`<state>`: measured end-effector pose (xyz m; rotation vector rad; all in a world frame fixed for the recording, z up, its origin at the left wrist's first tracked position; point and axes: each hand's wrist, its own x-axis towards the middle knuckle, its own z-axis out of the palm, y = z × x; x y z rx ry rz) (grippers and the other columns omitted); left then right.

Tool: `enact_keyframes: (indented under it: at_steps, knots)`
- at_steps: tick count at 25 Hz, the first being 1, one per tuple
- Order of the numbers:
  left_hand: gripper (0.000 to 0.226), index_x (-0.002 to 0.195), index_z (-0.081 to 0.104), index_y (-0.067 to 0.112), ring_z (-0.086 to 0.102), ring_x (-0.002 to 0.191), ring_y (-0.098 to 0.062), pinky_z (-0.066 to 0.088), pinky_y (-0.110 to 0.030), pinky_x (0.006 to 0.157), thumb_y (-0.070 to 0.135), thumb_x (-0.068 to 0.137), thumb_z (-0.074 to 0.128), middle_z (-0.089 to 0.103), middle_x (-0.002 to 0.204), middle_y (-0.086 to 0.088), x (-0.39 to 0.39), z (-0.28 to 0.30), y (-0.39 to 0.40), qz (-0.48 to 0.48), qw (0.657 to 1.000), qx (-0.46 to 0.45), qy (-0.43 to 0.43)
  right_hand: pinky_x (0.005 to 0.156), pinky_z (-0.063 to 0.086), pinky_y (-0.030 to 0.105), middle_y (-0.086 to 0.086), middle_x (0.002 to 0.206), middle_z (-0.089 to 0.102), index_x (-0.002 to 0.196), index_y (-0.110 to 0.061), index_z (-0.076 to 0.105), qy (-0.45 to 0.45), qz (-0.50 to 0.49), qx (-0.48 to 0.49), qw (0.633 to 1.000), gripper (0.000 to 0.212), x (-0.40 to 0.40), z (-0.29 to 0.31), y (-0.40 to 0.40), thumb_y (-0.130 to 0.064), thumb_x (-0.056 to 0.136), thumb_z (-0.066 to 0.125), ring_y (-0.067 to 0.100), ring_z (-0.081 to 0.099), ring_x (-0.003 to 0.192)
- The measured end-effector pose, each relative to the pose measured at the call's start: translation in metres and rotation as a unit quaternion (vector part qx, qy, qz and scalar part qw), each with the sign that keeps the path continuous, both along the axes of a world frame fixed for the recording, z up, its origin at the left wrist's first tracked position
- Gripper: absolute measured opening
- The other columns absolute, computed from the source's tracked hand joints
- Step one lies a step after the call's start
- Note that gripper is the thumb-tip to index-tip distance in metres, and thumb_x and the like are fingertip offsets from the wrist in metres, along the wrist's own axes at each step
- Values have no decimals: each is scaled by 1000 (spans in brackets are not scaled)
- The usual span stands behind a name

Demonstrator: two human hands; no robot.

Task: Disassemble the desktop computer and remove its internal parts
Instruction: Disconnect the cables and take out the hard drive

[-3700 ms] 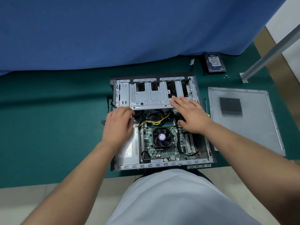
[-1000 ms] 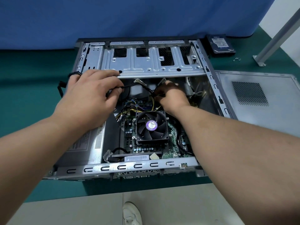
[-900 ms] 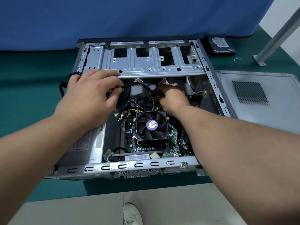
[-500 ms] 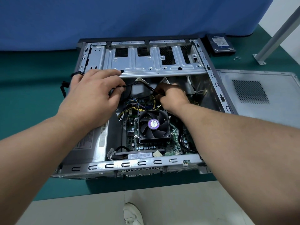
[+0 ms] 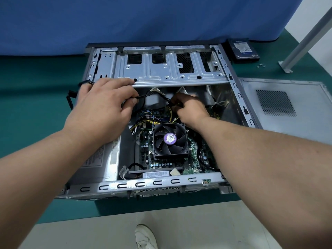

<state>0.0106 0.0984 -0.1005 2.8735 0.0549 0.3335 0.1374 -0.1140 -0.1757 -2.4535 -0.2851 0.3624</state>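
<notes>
While the left hand [image 5: 106, 105] is pinching a black cable [image 5: 152, 95] just behind the CPU fan [image 5: 170, 139], the right hand [image 5: 188, 106], nearer the fan, is gripping the cable's connector end, the cable running left-to-right between both grips inside the computer case [image 5: 161, 184].

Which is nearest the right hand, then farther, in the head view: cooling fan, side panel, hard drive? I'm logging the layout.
From the right hand:
1. Cooling fan, just below it inside the case.
2. Side panel, flat on the mat to the right.
3. Hard drive, far right corner.
</notes>
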Motion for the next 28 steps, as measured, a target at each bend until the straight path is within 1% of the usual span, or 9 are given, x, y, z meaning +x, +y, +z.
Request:
enact_keyframes:
  at_steps: [4,6,11,15,19,23,25,26,28]
  knots:
    - [22,117,67,37,40,136,-18,26,-51,108,41,104,49,52,149,17,1,0,0,-2,1000,3,3,80,46,25,8,122,64,108,-39,68,9,-10,9,1000,20,0,2,0,-24,96,64,31,62,101]
    - [21,117,67,37,41,136,-18,26,-51,108,40,104,51,52,149,17,1,-1,1,-2,1000,4,3,78,42,24,9,123,62,110,-40,66,6,-11,-1,1000,20,-2,2,1,-25,97,62,31,60,101]
    - [24,115,67,37,42,136,-19,26,-52,108,42,102,48,53,147,18,2,-1,2,-3,1000,0,1,81,40,25,10,130,58,112,-40,66,6,-13,-20,1000,22,1,1,3,-24,98,60,31,58,104]
    - [32,114,67,37,43,135,-19,27,-52,108,47,98,41,54,146,18,2,0,1,-6,1000,0,1,78,42,25,10,123,62,114,-40,65,-8,-7,-9,1000,22,0,0,2,-25,98,61,29,59,91]
    - [31,115,67,38,42,136,-18,27,-52,108,46,99,42,54,147,18,2,-1,1,-8,1000,-4,-1,79,44,28,12,120,65,119,-36,62,-19,6,-9,1000,23,3,1,2,-27,99,59,31,60,95]
    - [23,114,66,37,42,135,-18,28,-52,107,42,102,47,53,147,17,1,-6,3,-10,1000,-6,-14,85,48,31,13,121,62,122,-37,60,-1,5,-6,1000,22,-3,6,0,-31,101,56,35,60,103]
    - [27,114,65,36,42,134,-19,29,-52,105,44,101,43,54,146,17,1,-6,2,-11,1000,-3,-19,81,47,31,13,113,62,123,-31,59,2,1,-4,1000,26,-6,14,0,-22,101,52,35,60,96]
    - [28,115,64,36,41,133,-20,30,-52,104,44,100,42,54,144,16,1,-6,2,-12,1000,0,-21,79,46,31,14,108,62,121,-25,60,-3,4,-13,1000,25,-7,19,-1,-17,100,50,35,60,91]
    - [25,116,63,34,40,131,-23,32,-51,102,42,102,44,55,140,13,1,-5,1,-9,1000,9,-25,75,44,32,13,98,60,104,-12,56,-13,12,-54,998,9,-12,33,-4,-14,100,48,34,56,83]
